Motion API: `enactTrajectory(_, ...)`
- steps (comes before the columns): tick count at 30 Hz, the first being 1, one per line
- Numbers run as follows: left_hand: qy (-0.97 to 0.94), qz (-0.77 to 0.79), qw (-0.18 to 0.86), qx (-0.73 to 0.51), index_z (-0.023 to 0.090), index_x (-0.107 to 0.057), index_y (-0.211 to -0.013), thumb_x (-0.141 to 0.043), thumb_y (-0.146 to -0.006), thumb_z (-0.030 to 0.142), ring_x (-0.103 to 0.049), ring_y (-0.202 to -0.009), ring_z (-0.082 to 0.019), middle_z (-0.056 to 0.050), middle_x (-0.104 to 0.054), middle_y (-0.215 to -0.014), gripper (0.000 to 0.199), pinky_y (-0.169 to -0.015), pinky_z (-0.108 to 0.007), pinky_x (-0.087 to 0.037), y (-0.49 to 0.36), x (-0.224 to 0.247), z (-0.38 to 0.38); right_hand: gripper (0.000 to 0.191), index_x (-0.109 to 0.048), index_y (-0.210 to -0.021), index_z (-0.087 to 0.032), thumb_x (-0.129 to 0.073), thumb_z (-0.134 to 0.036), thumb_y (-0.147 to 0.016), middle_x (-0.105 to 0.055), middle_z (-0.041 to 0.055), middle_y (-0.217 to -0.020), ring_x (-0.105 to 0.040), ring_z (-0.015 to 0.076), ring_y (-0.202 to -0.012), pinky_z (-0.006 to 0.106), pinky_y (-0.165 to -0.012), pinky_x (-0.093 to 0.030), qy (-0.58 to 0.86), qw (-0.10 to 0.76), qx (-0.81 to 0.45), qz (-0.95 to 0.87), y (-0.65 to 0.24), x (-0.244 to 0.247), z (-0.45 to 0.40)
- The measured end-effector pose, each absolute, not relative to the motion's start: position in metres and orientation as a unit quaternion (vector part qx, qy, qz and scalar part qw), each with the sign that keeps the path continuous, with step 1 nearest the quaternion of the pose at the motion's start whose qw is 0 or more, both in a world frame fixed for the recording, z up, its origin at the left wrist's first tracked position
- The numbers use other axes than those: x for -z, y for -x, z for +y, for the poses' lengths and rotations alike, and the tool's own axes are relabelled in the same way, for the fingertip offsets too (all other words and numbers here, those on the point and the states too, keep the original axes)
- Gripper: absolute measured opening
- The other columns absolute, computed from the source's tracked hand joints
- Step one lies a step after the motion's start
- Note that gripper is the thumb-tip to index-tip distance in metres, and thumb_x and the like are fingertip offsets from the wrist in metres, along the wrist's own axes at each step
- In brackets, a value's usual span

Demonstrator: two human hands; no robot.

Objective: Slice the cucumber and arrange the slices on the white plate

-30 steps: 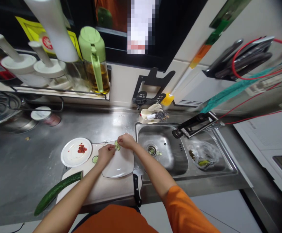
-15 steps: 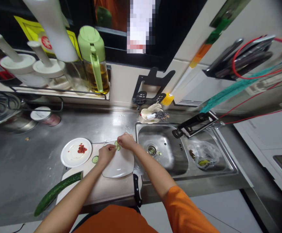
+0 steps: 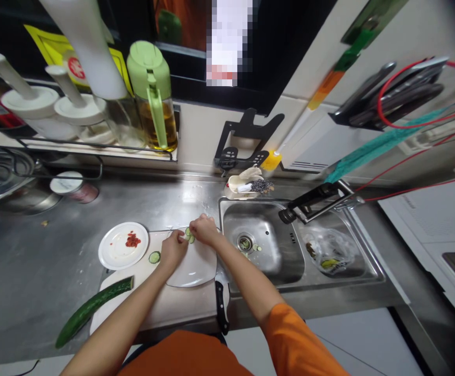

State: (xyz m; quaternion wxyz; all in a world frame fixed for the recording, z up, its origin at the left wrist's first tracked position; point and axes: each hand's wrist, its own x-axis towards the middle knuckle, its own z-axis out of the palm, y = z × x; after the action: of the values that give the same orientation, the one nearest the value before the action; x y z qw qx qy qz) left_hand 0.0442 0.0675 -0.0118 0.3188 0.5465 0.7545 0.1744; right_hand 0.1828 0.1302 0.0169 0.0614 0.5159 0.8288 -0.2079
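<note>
Thin cucumber slices [image 3: 189, 236] lie overlapping near the far edge of a white square plate [image 3: 192, 271]. At their right edge my right hand [image 3: 204, 230] is closed, its fingertips pinched on a slice that they partly cover. Just left of the slices is my left hand [image 3: 174, 249], fingers curled with thumb and forefinger a little apart and nothing visible between them. The plate rests on a white cutting board [image 3: 172, 310]. Another cucumber slice [image 3: 154, 257] lies on the board, left of my left hand.
A cut cucumber [image 3: 94, 308] lies across the board's left edge. Behind it stands a round plate [image 3: 112, 256] with small red pieces. A black-handled knife [image 3: 222, 305] lies right of the square plate, beside the sink [image 3: 266, 261]. An oil bottle [image 3: 155, 99] stands on the rack.
My left hand has drawn back slightly from the slices, its thumb and forefinger parting. My right hand stays at the slices with hardly any movement.
</note>
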Motion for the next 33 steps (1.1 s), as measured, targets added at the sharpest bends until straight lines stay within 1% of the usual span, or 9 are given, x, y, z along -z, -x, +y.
enactTrajectory(7, -0.562, 0.745, 0.302, -0.194, 0.021, -0.06, -0.093, -0.053, -0.072, 0.017, -0.059, -0.066, -0.017, 0.0, -0.065, -0.071, 0.023, -0.063, -0.025, -0.04, -0.046, 0.015, 0.065, 0.02, -0.066, -0.087, -0.022, -0.046, -0.023, -0.087, -0.066, 0.0083, -0.09, -0.044, 0.0233, -0.097, 0.034, -0.075, -0.029, -0.515, 0.042, 0.189, 0.835, -0.183, -0.013, 0.125)
enactTrajectory(10, -0.605, 0.711, 0.279, -0.225, 0.021, -0.061, -0.092, -0.054, -0.073, 0.017, -0.059, -0.074, -0.017, -0.002, -0.064, -0.078, 0.021, -0.069, -0.026, -0.043, -0.045, 0.019, 0.063, 0.02, -0.066, -0.087, -0.022, -0.046, -0.023, -0.087, -0.065, 0.0081, -0.091, -0.043, 0.0226, -0.096, 0.033, -0.074, -0.029, -0.516, 0.039, 0.185, 0.835, -0.183, -0.013, 0.123)
enactTrajectory(13, -0.641, 0.68, 0.26, -0.244, 0.022, -0.064, -0.096, -0.052, -0.075, 0.016, -0.058, -0.084, -0.018, -0.004, -0.063, -0.091, 0.025, -0.076, -0.027, -0.045, -0.043, 0.023, 0.06, 0.021, -0.065, -0.086, -0.022, -0.044, -0.025, -0.089, -0.065, 0.008, -0.091, -0.044, 0.0223, -0.095, 0.032, -0.073, -0.029, -0.518, 0.041, 0.183, 0.834, -0.183, -0.014, 0.122)
enactTrajectory(17, -0.674, 0.651, 0.26, -0.232, 0.025, -0.065, -0.107, -0.049, -0.078, 0.015, -0.058, -0.085, -0.016, -0.004, -0.059, -0.098, 0.034, -0.077, -0.026, -0.046, -0.04, 0.027, 0.057, 0.022, -0.065, -0.086, -0.021, -0.044, -0.026, -0.09, -0.065, 0.0078, -0.092, -0.044, 0.0221, -0.095, 0.031, -0.072, -0.029, -0.518, 0.041, 0.183, 0.835, -0.184, -0.014, 0.121)
enactTrajectory(24, -0.698, 0.64, 0.248, -0.204, 0.026, -0.068, -0.104, -0.051, -0.081, 0.02, -0.058, -0.085, -0.014, -0.003, -0.058, -0.101, 0.029, -0.077, -0.024, -0.046, -0.038, 0.034, 0.055, 0.02, -0.064, -0.085, -0.021, -0.045, -0.026, -0.089, -0.065, 0.008, -0.092, -0.044, 0.0222, -0.096, 0.031, -0.071, -0.029, -0.519, 0.039, 0.182, 0.834, -0.184, -0.014, 0.121)
enactTrajectory(33, -0.692, 0.648, 0.261, -0.182, 0.028, -0.068, -0.107, -0.051, -0.082, 0.02, -0.058, -0.088, -0.014, -0.003, -0.058, -0.104, 0.031, -0.077, -0.024, -0.046, -0.037, 0.032, 0.056, 0.02, -0.065, -0.086, -0.021, -0.046, -0.026, -0.089, -0.065, 0.0073, -0.093, -0.044, 0.0219, -0.096, 0.031, -0.071, -0.029, -0.524, 0.037, 0.198, 0.827, -0.186, -0.016, 0.118)
